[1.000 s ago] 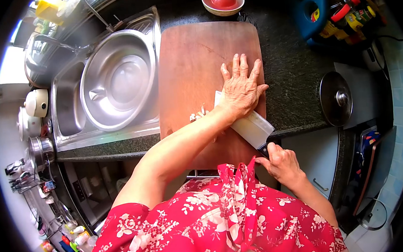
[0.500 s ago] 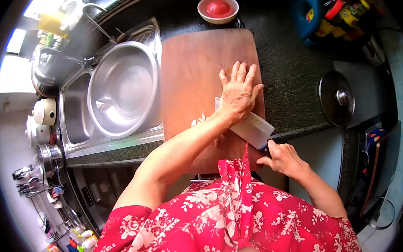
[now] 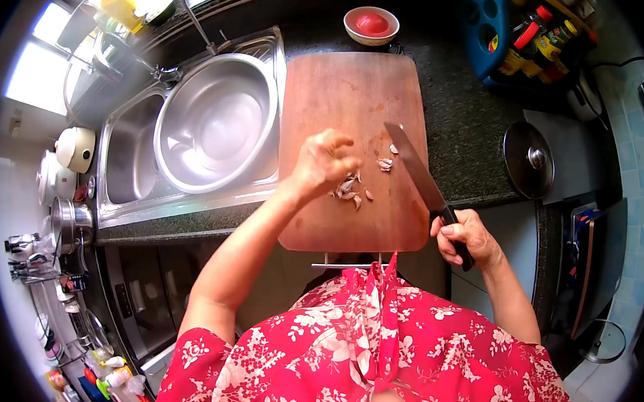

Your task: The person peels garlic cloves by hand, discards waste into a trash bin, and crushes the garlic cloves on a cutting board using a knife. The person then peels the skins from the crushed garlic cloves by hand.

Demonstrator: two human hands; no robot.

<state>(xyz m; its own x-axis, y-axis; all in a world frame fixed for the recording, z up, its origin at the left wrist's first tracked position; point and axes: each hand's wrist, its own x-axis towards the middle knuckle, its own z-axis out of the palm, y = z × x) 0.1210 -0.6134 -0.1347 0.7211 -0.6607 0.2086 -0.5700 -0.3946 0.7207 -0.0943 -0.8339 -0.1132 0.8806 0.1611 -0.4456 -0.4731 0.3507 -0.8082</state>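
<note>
My right hand (image 3: 470, 240) grips the black handle of a cleaver (image 3: 420, 173). Its broad blade is turned nearly edge-on and slants up and left over the right side of a wooden cutting board (image 3: 352, 88). My left hand (image 3: 327, 160) hovers above the board's left half, fingers loosely curled with gaps between them, and I see nothing in it. Just below and right of it lies a small pile of garlic cloves (image 3: 348, 188), partly hidden by the hand. Some crushed garlic (image 3: 385, 165) sits between the pile and the blade.
A large metal basin (image 3: 218, 122) rests over the sink (image 3: 131, 157) at left. Behind the board stands a bowl (image 3: 372, 27) with something red inside. To the right are a pot lid (image 3: 529, 160) and a blue rack (image 3: 484, 25) beside several bottles.
My left hand has lifted off the flat of the blade and moved left, fingers curling. The cleaver has been raised and turned edge-on, uncovering crushed garlic on the board.
</note>
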